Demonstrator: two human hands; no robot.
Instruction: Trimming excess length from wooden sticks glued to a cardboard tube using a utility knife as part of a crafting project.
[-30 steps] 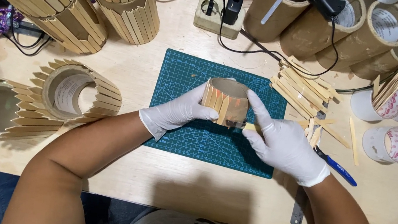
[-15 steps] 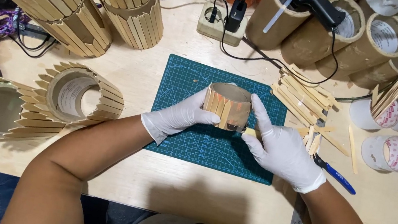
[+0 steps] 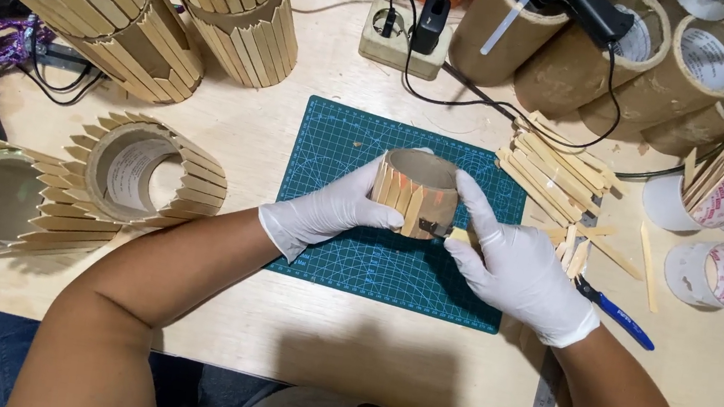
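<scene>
Over the green cutting mat [image 3: 346, 257] at the middle of the wooden table [image 3: 273, 331] we hold a short cardboard tube [image 3: 416, 192], partly clad in flat wooden sticks; it sits between our two gloved hands, touching both, so neither hand is nearer than the other; our left hand [image 3: 324, 213] is closed around its left side, fingers curled along the clad wall; our right hand [image 3: 515, 268] grips the right side, index finger laid up over the rim and thumb pressing low on the wall, where a stick end seems to sit under it, though we cannot tell for sure; the tube stands nearly upright, its axis tipped slightly, its open mouth pointing up and a little away from us; loose wooden sticks [image 3: 554, 172] lie just right of the mat; two finished stick-clad rings [image 3: 145, 172] rest well apart at the left; a glue gun [image 3: 580, 5] sits on the bare tubes [image 3: 672, 76] beyond.
</scene>
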